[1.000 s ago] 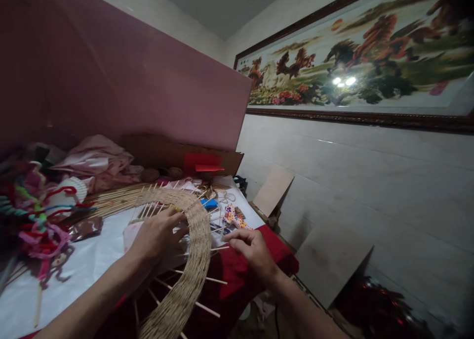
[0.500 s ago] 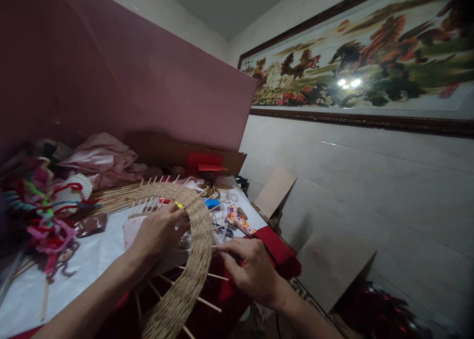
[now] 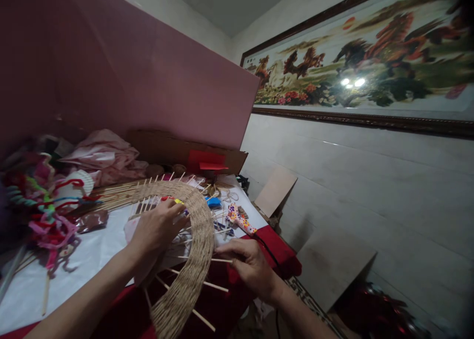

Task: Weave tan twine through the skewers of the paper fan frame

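Observation:
A curved woven band of tan twine (image 3: 202, 230) arches across the middle, with thin wooden sticks (image 3: 216, 286) running crosswise through it and poking out on both edges. My left hand (image 3: 161, 230) is closed at the inner edge of the curve, its fingertips partly hidden against the band. On the outer side, my right hand (image 3: 250, 267) pinches the end of one stick between thumb and fingers, close to the band. The band's lower end hangs over the red cloth at the table's front.
Colourful pipe cleaners (image 3: 55, 215) and a brown packet (image 3: 92, 221) lie on the left. A flower-patterned glue gun (image 3: 240, 219) with a black cord rests right of the band. Behind are a blue packet (image 3: 213, 201), crumpled pink cloth (image 3: 105, 153) and cardboard (image 3: 163, 144).
The woven band has turned slightly, its lower sticks shifting down and left. More of the stick at my right fingers now shows. Both hands stay in nearly the same places.

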A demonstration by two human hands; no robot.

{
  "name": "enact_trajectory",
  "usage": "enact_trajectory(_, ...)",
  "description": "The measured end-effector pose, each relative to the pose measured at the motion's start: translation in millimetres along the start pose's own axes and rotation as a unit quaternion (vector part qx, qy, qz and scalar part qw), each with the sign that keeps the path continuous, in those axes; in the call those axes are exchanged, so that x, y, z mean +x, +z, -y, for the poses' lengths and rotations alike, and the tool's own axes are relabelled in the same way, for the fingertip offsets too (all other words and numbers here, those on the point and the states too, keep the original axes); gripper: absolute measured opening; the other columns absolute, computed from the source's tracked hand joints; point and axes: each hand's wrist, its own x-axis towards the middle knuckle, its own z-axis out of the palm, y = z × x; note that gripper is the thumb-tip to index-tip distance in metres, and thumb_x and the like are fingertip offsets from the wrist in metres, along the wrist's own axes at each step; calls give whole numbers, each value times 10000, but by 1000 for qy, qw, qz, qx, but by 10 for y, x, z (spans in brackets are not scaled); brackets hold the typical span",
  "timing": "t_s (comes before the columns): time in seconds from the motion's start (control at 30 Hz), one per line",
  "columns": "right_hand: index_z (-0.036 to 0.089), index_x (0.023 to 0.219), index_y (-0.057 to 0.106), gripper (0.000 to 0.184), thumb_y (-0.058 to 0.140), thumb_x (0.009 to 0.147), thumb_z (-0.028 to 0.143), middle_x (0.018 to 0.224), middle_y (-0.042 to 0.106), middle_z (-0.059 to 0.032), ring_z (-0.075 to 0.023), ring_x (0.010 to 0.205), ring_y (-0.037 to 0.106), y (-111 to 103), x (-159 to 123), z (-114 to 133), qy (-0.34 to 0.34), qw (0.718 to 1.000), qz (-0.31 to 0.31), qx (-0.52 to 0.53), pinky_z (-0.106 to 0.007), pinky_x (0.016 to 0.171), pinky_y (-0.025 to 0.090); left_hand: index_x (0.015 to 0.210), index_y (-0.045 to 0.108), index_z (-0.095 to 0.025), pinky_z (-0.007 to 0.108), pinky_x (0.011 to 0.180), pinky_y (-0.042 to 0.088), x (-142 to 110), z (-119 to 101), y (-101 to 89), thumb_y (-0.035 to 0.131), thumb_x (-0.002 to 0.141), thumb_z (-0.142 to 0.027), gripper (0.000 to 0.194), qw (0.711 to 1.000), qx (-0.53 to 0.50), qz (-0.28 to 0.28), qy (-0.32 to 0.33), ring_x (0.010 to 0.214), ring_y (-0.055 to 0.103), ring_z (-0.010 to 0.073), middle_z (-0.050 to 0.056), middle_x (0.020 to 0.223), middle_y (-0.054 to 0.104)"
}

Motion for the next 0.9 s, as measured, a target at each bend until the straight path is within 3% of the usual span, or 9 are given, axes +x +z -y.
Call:
enact_trajectory(0.5, 172, 899, 696, 192, 522, 817, 157, 831, 704, -79, -167, 755, 638, 134, -80, 22, -34, 996, -83, -19, -258, 685, 470, 907, 615, -221, 281, 529, 344, -4, 0, -35, 414, 833, -424, 296, 997, 33, -29, -61, 737, 604, 206, 64, 973, 613)
enact_trajectory(0.73, 149, 897, 675, 189, 514, 800, 123, 691, 654, -51, -139, 619, 577, 12, -126, 81, -80, 991, -34, -104, -247, 583, 406, 932, 630, -230, 288, 519, 320, -4, -21, -113, 428, 830, -393, 279, 995, 45, -40, -76, 714, 595, 209, 57, 952, 614)
enact_trajectory(0.9, 135, 911, 650, 230, 500, 750, 71, 649, 617, -33, -130, 570, 535, 59, -160, 107, -137, 975, -41, -171, -247, 544, 358, 907, 638, -239, 291, 506, 294, -25, -17, -109, 422, 830, -385, 271, 994, 72, -48, -72, 664, 576, 200, 56, 924, 608)
